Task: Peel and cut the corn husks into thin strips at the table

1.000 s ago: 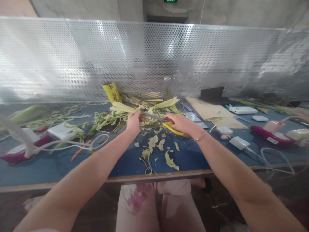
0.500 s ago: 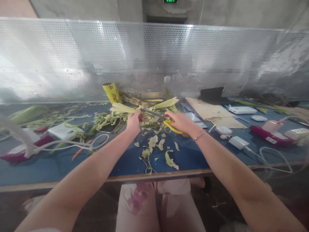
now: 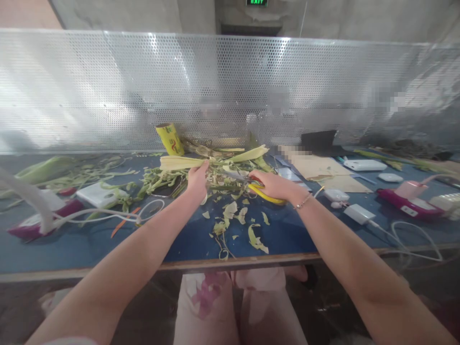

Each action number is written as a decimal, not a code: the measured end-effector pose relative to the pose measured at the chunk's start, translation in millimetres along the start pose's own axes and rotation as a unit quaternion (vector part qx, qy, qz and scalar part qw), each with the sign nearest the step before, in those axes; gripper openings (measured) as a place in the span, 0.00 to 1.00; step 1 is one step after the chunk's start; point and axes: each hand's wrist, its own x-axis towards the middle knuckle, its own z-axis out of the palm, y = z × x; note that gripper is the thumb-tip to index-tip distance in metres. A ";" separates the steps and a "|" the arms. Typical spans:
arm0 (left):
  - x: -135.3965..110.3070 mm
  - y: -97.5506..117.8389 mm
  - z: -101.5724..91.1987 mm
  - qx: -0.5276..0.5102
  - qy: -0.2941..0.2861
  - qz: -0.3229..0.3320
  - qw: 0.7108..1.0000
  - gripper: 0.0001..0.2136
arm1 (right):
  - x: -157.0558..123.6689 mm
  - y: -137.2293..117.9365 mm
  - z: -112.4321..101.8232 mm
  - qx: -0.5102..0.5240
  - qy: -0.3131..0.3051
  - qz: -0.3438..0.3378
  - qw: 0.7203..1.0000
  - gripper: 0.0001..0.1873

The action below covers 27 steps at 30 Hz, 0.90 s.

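left hand [image 3: 197, 182] fingers clenched on husk [image 3: 179, 163] | right hand [image 3: 273, 185] fingers around scissors [image 3: 266, 196] | bare table [image 3: 291, 235] toward front edge

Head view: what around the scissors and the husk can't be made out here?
- Head view, scissors: the right hand covers the handle loops; the blades blur into the leaf pile, so open or closed cannot be told.
- Head view, pale husk: its gripped end is hidden under the left hand.
- Head view, yellow roll: print too small to read.
- Head view, perforated screen: pixelated patches hide what lies behind.
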 end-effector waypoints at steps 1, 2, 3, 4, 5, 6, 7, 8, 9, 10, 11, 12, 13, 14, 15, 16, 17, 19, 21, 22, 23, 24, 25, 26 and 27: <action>0.5 -0.7 -0.4 0.008 0.003 -0.001 1.000 0.10 | 0.3 0.7 0.9 0.004 0.001 0.001 1.000 0.26; 0.8 -1.5 -0.7 0.014 0.005 -0.005 1.000 0.10 | 0.7 1.4 1.6 0.010 0.003 0.001 1.000 0.27; 0.7 -2.3 -0.7 0.018 0.004 -0.011 1.000 0.10 | 1.0 1.9 2.2 0.016 0.005 0.001 1.000 0.27; 0.3 -3.0 -0.6 0.020 0.001 -0.017 1.000 0.11 | 1.2 2.1 2.5 0.021 0.006 0.000 1.000 0.28; -0.4 -3.5 -0.3 0.019 -0.004 -0.022 1.000 0.12 | 1.3 2.2 2.6 0.025 0.007 0.001 1.000 0.28; -1.5 -3.9 0.1 0.017 -0.010 -0.025 1.000 0.12 | 1.3 2.0 2.6 0.027 0.008 0.001 1.000 0.28; -2.6 -3.9 0.6 0.012 -0.020 -0.025 0.999 0.12 | 1.1 1.7 2.3 0.029 0.010 0.001 1.000 0.28; -3.9 -3.8 1.1 0.008 -0.032 -0.025 0.999 0.13 | 0.8 1.3 2.1 0.031 0.012 -0.001 0.999 0.28; -5.2 -3.5 1.6 0.003 -0.044 -0.027 0.999 0.13 | 0.6 0.9 1.8 0.034 0.014 -0.003 0.999 0.27; -6.3 -3.2 2.0 0.000 -0.055 -0.030 0.998 0.14 | 0.3 0.6 1.7 0.037 0.015 -0.006 0.999 0.27; -7.2 -2.9 2.4 -0.002 -0.063 -0.034 0.997 0.14 | 0.3 0.4 1.7 0.039 0.016 -0.008 0.999 0.27; -8.0 -2.7 2.7 -0.003 -0.068 -0.036 0.997 0.14 | 0.3 0.3 1.8 0.040 0.015 -0.009 0.999 0.27; -8.6 -2.5 3.0 -0.001 -0.068 -0.034 0.997 0.15 | 0.5 0.2 2.1 0.038 0.014 -0.011 0.999 0.27; -9.1 -2.6 3.2 0.001 -0.066 -0.032 0.997 0.15 | 0.8 0.2 2.4 0.034 0.013 -0.011 0.999 0.27; -9.4 -2.7 3.4 0.003 -0.065 -0.029 0.997 0.15 | 1.2 0.1 2.8 0.028 0.013 -0.012 0.999 0.27; -9.7 -2.9 3.6 0.005 -0.064 -0.028 0.998 0.15 | 1.6 -0.1 3.1 0.021 0.013 -0.011 1.000 0.27; -9.9 -3.1 3.8 0.007 -0.064 -0.029 0.998 0.14 | 1.9 -0.5 3.3 0.015 0.013 -0.010 1.000 0.27; -10.3 -3.4 4.1 0.008 -0.066 -0.033 0.997 0.13 | 2.2 -1.6 3.2 0.004 0.010 -0.006 1.000 0.27; -10.8 -3.3 4.4 0.004 -0.069 -0.036 0.997 0.12 | 2.1 -2.9 2.8 -0.002 0.003 -0.003 1.000 0.26; -11.2 -3.0 4.6 -0.001 -0.072 -0.038 0.997 0.12 | 2.1 -3.4 2.6 -0.005 0.001 -0.002 1.000 0.26; -11.7 -2.6 4.9 -0.007 -0.076 -0.040 0.996 0.11 | 2.1 -3.7 2.4 -0.008 0.001 0.000 1.000 0.27; -12.2 -2.0 5.2 -0.013 -0.079 -0.042 0.996 0.11 | 2.2 -3.7 2.4 -0.012 0.002 0.001 1.000 0.27; -12.8 -1.3 5.4 -0.016 -0.081 -0.045 0.996 0.10 | 2.4 -3.6 2.4 -0.018 0.005 0.001 1.000 0.27; -13.3 -0.7 5.7 -0.019 -0.082 -0.047 0.995 0.10 | 2.7 -3.3 2.5 -0.025 0.010 0.001 1.000 0.26; -13.6 -0.1 5.8 -0.021 -0.081 -0.049 0.995 0.10 | 3.1 -3.0 2.6 -0.034 0.014 0.000 0.999 0.26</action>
